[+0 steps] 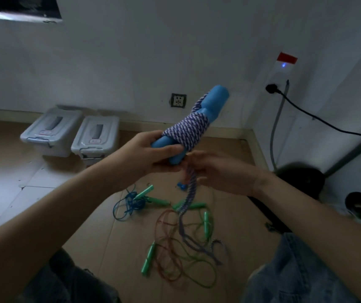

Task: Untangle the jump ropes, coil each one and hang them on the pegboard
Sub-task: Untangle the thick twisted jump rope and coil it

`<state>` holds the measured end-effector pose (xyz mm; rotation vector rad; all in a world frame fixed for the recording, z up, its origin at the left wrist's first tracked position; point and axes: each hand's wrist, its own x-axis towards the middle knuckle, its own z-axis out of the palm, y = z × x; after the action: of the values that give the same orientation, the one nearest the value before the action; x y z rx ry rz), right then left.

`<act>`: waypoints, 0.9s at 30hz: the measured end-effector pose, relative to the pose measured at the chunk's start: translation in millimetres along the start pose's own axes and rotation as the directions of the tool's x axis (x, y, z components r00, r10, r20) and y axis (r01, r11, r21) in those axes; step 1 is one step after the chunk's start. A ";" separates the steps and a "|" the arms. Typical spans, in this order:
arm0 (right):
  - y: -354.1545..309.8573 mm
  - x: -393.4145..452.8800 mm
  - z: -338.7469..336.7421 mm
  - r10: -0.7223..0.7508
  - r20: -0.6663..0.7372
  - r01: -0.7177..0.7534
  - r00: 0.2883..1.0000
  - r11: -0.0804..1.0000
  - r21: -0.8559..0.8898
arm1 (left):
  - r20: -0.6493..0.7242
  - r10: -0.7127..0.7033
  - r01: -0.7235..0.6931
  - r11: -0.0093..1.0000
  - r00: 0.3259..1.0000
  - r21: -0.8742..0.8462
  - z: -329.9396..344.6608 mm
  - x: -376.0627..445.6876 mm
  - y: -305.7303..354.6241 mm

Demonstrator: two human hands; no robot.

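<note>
Looking down from the head camera, we see our left hand clamped on two blue handles bound by purple-white rope. Our right hand pinches the hanging strand above tangled green jump ropes on the floor.

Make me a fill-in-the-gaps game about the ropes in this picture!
1. The left hand holds two light ____ plastic handles.
2. The purple-and-white braided rope is ____ around those handles.
3. The thin tangled ropes with green handles lie on the ____.
4. Two grey lidded plastic ____ sit by the wall.

Missing words: blue; wrapped; floor; boxes
</note>
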<state>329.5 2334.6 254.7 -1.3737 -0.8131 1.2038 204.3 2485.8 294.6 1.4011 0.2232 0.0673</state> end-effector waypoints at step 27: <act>-25.5 -9.5 1.2 -0.151 -0.344 -0.113 0.927 0.762 -0.638 | -0.074 -0.062 0.078 0.066 0.995 0.995 -20.7 20.7 -59.2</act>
<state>329.8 2330.6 281.6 -2.0828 -1.0062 0.5942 215.4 2499.5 231.0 2.8740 0.3840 -0.2338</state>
